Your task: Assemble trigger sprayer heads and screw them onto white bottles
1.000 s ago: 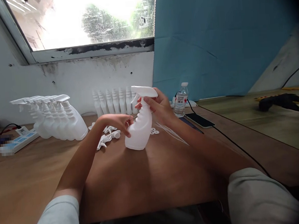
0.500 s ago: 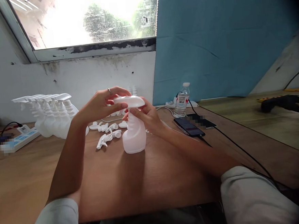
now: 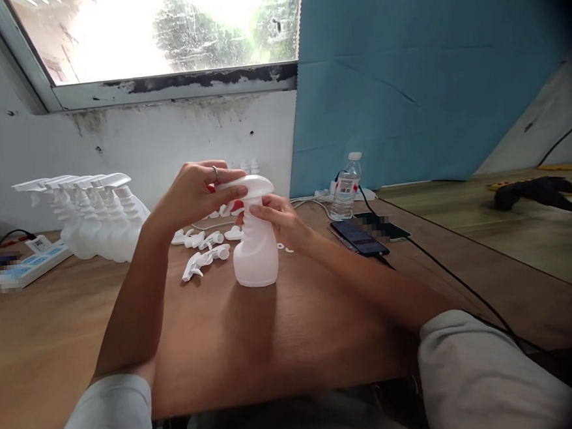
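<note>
A translucent white spray bottle (image 3: 256, 259) stands upright on the brown table in front of me, a white trigger sprayer head (image 3: 257, 184) on its top. My left hand (image 3: 201, 191) is closed around the back of the sprayer head, thumb on the near side and fingers over the top. The neck of the bottle is gripped by my right hand (image 3: 281, 221), its thumb on the near side; its other fingers are partly hidden behind. Just left of the bottle lie several loose white trigger sprayer heads (image 3: 205, 260).
A row of spray bottles with heads (image 3: 103, 217) stands at the left, beside a power strip (image 3: 32, 265). To the right are a clear water bottle (image 3: 347, 189), a phone (image 3: 359, 237) with a cable and a second dark device (image 3: 382, 226). Small white rings (image 3: 288, 249) lie behind the spray bottle.
The sprayer head has turned slightly on the bottle, and my left hand has shifted with it. My right hand stays at the neck. The whole view has shifted a little.
</note>
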Tool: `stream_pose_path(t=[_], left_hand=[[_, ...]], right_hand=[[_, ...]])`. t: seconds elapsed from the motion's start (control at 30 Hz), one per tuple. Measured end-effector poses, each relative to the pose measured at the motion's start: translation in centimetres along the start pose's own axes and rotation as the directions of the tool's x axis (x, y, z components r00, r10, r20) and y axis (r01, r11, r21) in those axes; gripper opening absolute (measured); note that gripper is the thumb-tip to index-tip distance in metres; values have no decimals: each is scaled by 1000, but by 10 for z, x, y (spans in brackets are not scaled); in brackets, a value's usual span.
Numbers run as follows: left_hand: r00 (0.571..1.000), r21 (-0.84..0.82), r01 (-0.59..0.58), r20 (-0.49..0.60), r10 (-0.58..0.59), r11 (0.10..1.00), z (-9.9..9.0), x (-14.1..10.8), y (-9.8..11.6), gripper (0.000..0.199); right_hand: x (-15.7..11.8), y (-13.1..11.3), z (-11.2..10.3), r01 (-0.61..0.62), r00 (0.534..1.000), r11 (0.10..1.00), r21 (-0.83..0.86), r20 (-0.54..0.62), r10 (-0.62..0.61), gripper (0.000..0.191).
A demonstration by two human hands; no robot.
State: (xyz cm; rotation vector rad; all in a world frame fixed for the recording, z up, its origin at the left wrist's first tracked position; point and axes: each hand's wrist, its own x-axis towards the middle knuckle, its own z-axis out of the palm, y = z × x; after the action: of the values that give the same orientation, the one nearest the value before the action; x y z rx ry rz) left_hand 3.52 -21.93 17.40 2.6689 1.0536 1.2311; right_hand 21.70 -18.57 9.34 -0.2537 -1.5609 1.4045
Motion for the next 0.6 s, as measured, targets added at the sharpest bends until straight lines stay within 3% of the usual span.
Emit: stream_pose_path(t=[0.13,0.27,0.43,0.6], left_hand=[[999,-61,-20,24,22,998,1,1,1,20],[999,-78,5,36,-2,997,-1,2,0,21],[999,-31,34,29,-33,999,0,4,-4,21],[997,-54,75,39,-73,996,0,5,-8,24]], right_hand=[[0,-2,1,42,999,999,0,-24,-42,34],[1,0,1,9,998,997,75,63,-13,33],[5,7,0,38,996,997,71,-79,-33,40],[8,8,0,-21,1000,992,121,-12,23,35]])
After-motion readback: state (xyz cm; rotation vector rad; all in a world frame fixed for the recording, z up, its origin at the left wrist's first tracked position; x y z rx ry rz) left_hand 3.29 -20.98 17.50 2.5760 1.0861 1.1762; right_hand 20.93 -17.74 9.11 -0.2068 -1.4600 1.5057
